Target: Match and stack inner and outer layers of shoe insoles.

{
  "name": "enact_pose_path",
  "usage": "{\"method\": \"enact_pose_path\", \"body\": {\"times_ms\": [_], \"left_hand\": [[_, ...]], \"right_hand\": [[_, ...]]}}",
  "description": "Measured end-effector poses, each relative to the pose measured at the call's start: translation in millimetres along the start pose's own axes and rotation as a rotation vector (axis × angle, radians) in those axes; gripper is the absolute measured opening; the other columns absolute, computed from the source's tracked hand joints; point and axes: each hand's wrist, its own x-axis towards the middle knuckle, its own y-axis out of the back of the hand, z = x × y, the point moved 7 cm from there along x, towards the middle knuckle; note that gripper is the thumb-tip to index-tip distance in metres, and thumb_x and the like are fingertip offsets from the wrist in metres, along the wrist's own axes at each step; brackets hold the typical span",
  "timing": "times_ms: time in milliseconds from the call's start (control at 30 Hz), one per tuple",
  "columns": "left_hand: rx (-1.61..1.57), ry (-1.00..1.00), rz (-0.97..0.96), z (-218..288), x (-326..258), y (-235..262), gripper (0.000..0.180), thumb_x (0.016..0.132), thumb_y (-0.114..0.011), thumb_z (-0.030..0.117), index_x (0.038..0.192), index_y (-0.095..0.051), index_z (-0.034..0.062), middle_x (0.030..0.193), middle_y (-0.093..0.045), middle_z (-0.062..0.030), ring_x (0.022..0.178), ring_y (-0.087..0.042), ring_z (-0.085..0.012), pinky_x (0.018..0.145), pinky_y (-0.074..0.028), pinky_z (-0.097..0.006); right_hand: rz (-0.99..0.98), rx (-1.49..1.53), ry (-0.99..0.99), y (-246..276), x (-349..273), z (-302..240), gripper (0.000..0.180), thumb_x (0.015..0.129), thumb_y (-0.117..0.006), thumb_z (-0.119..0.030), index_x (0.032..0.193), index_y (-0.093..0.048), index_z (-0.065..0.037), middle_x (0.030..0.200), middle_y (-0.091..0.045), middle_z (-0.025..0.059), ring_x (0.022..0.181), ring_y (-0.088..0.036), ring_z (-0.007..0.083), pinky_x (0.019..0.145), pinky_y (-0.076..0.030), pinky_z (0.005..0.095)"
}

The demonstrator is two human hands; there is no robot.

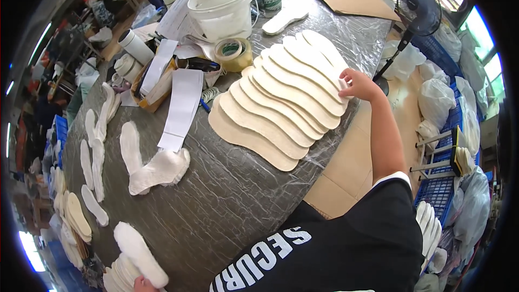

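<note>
While the right hand [361, 85] is reaching out over the far edge of the table [227, 200], its fingers are resting on the end of the fanned row of beige insoles [281, 103], pinching lightly at the edge of one near the top of the row; how firmly it is holding cannot be told. The insoles are lying overlapped like shingles, running diagonally across the crinkled grey plastic covering the table. The left hand [143, 284] is showing only partly at the lower edge, closing around the end of a fluffy white insole [141, 255] sitting on a stack of similar ones. Beyond the row, a roll of tape [233, 53] is lying just in front of a white bucket [223, 10], and white paper strips [181, 109] are lying to the left.
</note>
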Motion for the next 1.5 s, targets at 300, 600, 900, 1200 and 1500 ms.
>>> {"method": "enact_pose_path", "body": {"times_ms": [300, 600, 900, 1200, 1500], "left_hand": [[0.112, -0.919, 0.004, 172.8, -74.6, -92.5, 0.03, 0.085, -0.064, 0.006, 0.115, -0.062, -0.002, 0.106, -0.064, -0.0196, 0.099, -0.061, -0.0354, 0.088, -0.047, -0.04], [0.016, -2.21, -0.597, 355.6, -335.3, -296.5, 0.048, 0.079, -0.073, 0.014, 0.121, -0.056, -0.0003, 0.138, -0.048, -0.0176, 0.131, -0.043, -0.0338, 0.109, -0.036, -0.042], [0.505, -2.007, -0.763, 365.9, -336.1, -368.5, 0.054, 0.083, -0.071, 0.025, 0.126, -0.054, -0.0022, 0.136, -0.05, -0.0146, 0.124, -0.048, -0.0312, 0.107, -0.038, -0.041], [-1.158, -0.83, -1.905, 306.3, -238.7, -273.2, 0.074, 0.086, -0.07, 0.04, 0.144, -0.039, 0.006, 0.146, -0.044, -0.0157, 0.127, -0.049, -0.0314, 0.103, -0.042, -0.049], [-1.968, -0.299, -1.325, 226.9, -95.1, -177.4, 0.069, 0.093, -0.053, 0.05, 0.138, -0.038, -0.0001, 0.125, -0.054, -0.0223, 0.09, -0.057, -0.0284, 0.073, -0.052, -0.039]], "right_hand": [[0.041, -0.076, 0.004, 23.5, -14.9, -29.0, 0.043, 0.069, -0.072, -0.019, 0.108, -0.063, -0.002, 0.102, -0.063, 0.0186, 0.092, -0.062, 0.0318, 0.081, -0.048, 0.0377], [0.016, -0.107, 0.261, 9.1, -39.0, -45.8, 0.03, 0.069, -0.08, -0.01, 0.097, -0.071, -0.002, 0.122, -0.058, 0.0171, 0.114, -0.057, 0.0313, 0.095, -0.046, 0.0363], [1.13, -0.022, 0.711, 104.2, -108.3, -155.4, 0.006, 0.088, -0.064, -0.001, 0.082, -0.064, 0.0, 0.083, -0.068, 0.0122, 0.071, -0.065, 0.0267, 0.064, -0.05, 0.0327], [0.725, 0.004, 1.014, -15.2, -245.1, -222.4, 0.044, 0.096, -0.058, -0.044, 0.099, -0.072, -0.002, 0.102, -0.071, 0.0132, 0.086, -0.066, 0.0273, 0.072, -0.053, 0.0354], [0.078, 0.555, 1.333, -184.7, -214.4, -328.3, 0.045, 0.078, -0.077, -0.022, 0.117, -0.063, -0.007, 0.117, -0.067, 0.0137, 0.073, -0.065, 0.0268, 0.059, -0.05, 0.0357]]}}
